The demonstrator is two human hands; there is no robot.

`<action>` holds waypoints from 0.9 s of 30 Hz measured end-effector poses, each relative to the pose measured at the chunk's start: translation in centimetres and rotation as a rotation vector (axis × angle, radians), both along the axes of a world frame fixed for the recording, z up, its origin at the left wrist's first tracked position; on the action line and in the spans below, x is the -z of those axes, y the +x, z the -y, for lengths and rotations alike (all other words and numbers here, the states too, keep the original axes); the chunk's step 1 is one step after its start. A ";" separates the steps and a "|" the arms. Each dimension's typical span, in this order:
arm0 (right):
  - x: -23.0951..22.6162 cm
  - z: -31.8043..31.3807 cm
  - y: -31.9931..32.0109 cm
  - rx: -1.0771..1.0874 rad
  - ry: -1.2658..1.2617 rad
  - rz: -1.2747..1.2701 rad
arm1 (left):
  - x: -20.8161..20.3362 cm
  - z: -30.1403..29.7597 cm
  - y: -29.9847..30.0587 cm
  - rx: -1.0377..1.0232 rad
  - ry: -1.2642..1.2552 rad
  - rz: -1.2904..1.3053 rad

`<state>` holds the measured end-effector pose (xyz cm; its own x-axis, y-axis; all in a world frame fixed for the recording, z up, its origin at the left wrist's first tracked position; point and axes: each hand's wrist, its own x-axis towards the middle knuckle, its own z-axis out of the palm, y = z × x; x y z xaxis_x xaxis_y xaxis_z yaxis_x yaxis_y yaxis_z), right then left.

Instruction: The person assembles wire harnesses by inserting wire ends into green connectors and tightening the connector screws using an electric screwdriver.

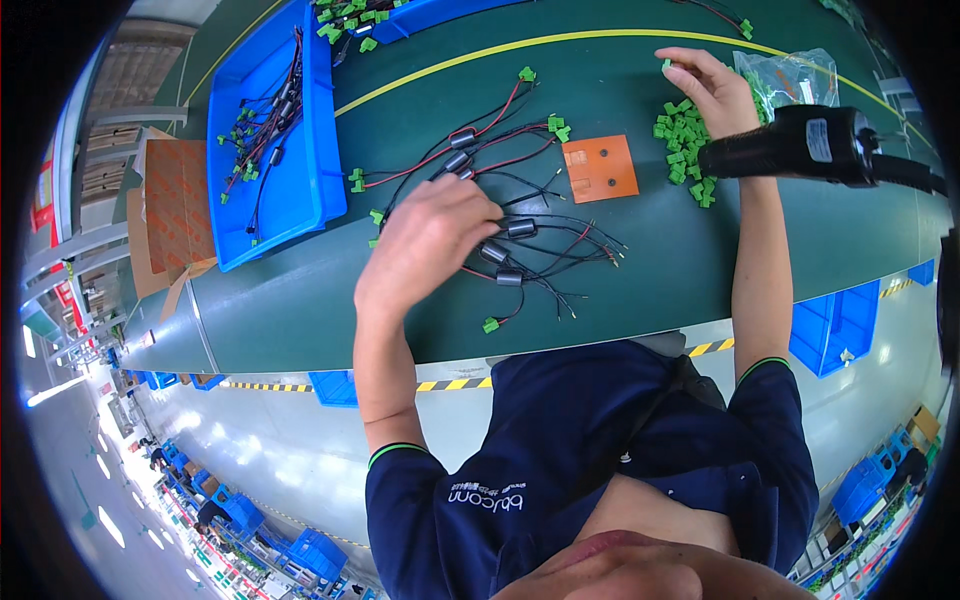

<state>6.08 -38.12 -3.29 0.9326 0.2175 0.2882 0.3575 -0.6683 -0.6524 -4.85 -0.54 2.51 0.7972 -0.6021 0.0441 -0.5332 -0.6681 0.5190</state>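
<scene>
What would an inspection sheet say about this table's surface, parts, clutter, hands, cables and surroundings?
Surface: green table, yellow line across it.
Job's things: green connectors piled near the right hand; orange block between the hands.
Clutter: clear plastic bag by the pile; cardboard box at far left.
Hands: left hand over the cables, grip hidden; right hand apparently pinching a green connector.
Cables: black-and-red cables, some ends with green connectors, others without; more in the blue bin.
Surroundings: striped floor tape, more blue bins.
</scene>
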 end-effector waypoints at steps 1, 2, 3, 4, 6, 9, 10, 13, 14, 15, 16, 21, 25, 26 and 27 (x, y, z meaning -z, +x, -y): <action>-0.1 -0.2 0.0 -0.058 0.342 -0.189 | 0.1 0.5 -0.5 0.039 0.007 0.023; -0.2 -0.3 -0.2 -0.043 0.671 -0.403 | 0.2 1.0 -0.9 0.082 0.019 0.048; -0.2 -0.7 -0.3 -0.182 0.984 -0.456 | 0.4 1.5 -1.2 0.107 0.023 0.033; -0.4 -1.0 -0.6 -0.267 0.998 -0.427 | 0.5 1.7 -1.2 0.102 0.016 0.027; -0.9 -1.6 -1.5 -0.388 1.121 -0.528 | 0.7 1.9 -1.3 0.152 0.134 -0.067; -1.7 -2.0 -2.7 -0.415 1.153 -0.616 | 0.4 1.5 -1.1 0.141 0.059 -0.123; -1.9 -2.2 -2.9 -0.448 1.150 -0.643 | 0.3 1.4 -1.1 0.133 0.055 -0.129; -1.6 -2.9 -3.2 -0.545 1.077 -0.609 | 0.3 1.7 -1.2 0.173 -0.043 -0.141; -1.3 -3.3 -3.2 -0.621 1.032 -0.539 | 0.3 1.9 -1.4 0.183 -0.065 -0.126; -1.3 -3.1 -3.2 -0.631 1.060 -0.613 | 0.4 2.1 -1.5 0.168 -0.099 -0.095; -1.0 -3.3 -3.3 -0.628 1.042 -0.639 | 0.4 2.2 -1.7 0.155 -0.109 -0.081; -0.1 -4.3 -3.8 -0.656 0.966 -0.532 | -0.7 0.5 -2.9 0.103 -0.041 -0.075; -0.4 -4.7 -3.9 -0.655 0.881 -0.605 | -0.2 1.5 -5.1 0.142 0.085 0.022; -0.5 -4.8 -3.9 -0.653 0.852 -0.646 | 0.1 1.9 -5.6 0.140 0.072 0.031; -0.5 -5.0 -3.9 -0.674 0.832 -0.629 | 0.3 2.2 -6.1 0.138 0.128 0.080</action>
